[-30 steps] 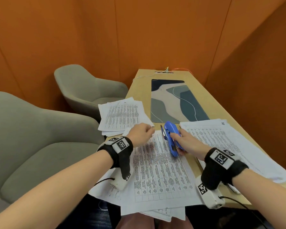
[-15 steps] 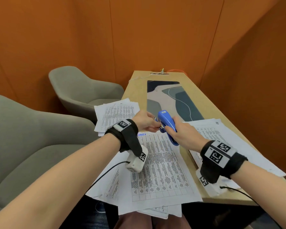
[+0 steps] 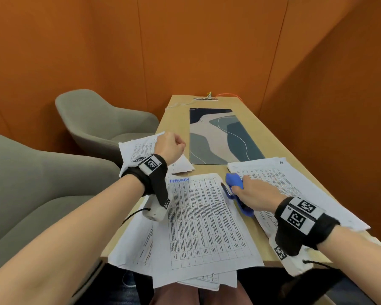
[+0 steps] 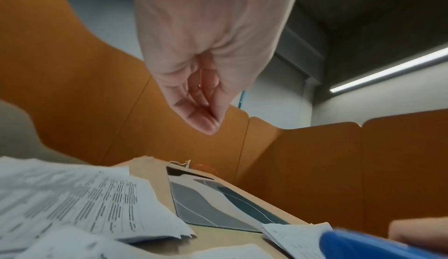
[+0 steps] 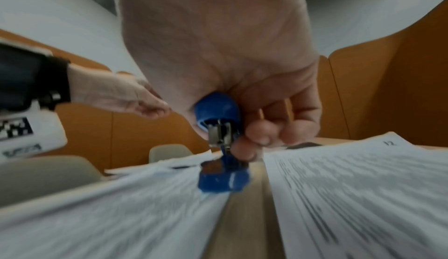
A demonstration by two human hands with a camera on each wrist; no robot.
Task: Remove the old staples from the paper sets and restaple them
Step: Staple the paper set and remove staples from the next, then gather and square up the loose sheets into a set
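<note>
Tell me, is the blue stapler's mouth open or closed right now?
Open: the right wrist view shows a gap between the blue stapler's metal head and base.

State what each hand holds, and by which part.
Right hand grips the blue stapler around its body, nose exposed. Left hand has fingertips pinched together; whether it holds anything cannot be told.

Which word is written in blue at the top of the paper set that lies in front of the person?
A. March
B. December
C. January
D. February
D: the head view shows "FEBRUARY" in blue letters at the top left corner of the middle paper set, just beside the left wrist band, while the right hand grips the blue stapler at that set's right edge.
</note>
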